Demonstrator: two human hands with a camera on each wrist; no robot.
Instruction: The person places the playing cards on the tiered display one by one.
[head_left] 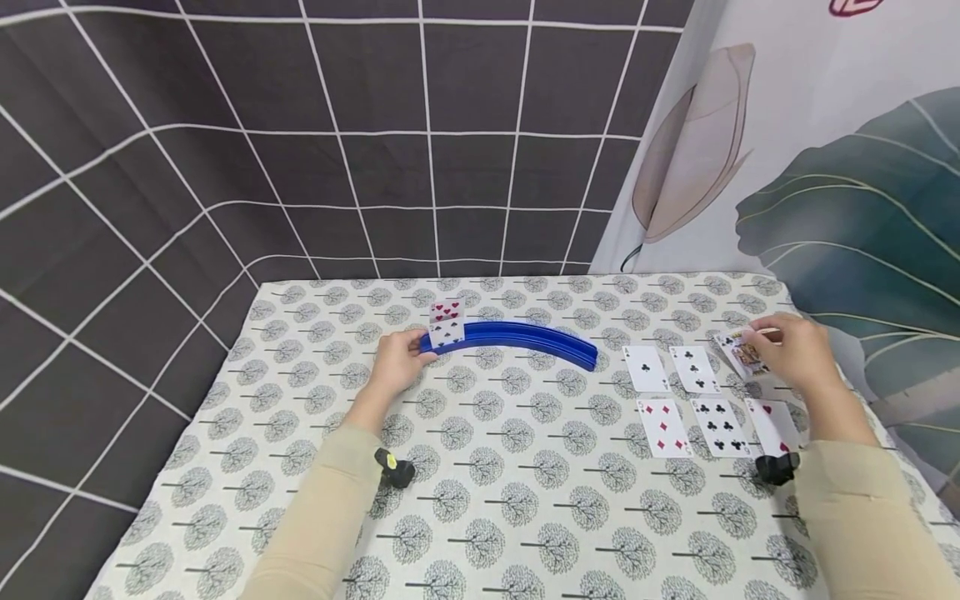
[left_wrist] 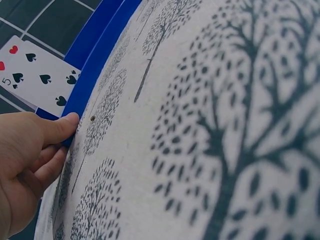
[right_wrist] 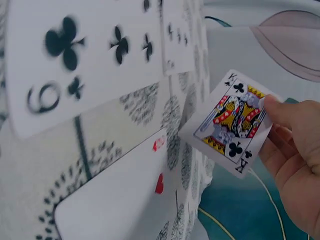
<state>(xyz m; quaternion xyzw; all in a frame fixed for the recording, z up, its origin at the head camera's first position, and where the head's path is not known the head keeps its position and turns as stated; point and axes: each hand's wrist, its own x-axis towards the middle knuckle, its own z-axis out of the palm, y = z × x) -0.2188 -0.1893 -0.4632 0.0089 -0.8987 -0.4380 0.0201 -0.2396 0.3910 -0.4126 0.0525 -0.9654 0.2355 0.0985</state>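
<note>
A curved blue card holder [head_left: 517, 335] lies on the cloth, and my left hand [head_left: 397, 361] grips its left end between thumb and fingers. Two playing cards stand upright in it near that hand: a five of spades [left_wrist: 47, 75] in front, with a hearts card [head_left: 447, 310] showing above it. On the far right, my right hand [head_left: 798, 352] pinches a king of clubs [right_wrist: 232, 122] by one edge, thumb on its face. The king is tilted, its opposite corner close over the cloth. Below it lies a hearts card [head_left: 772, 425], face up.
Left of the king, several cards lie face up in two rows: an ace of clubs [head_left: 645, 369], another clubs card [head_left: 694, 370], a diamonds card [head_left: 664, 428] and a six of clubs [head_left: 721, 427]. A tree-patterned cloth [head_left: 517, 500] covers the table; curtains hang behind.
</note>
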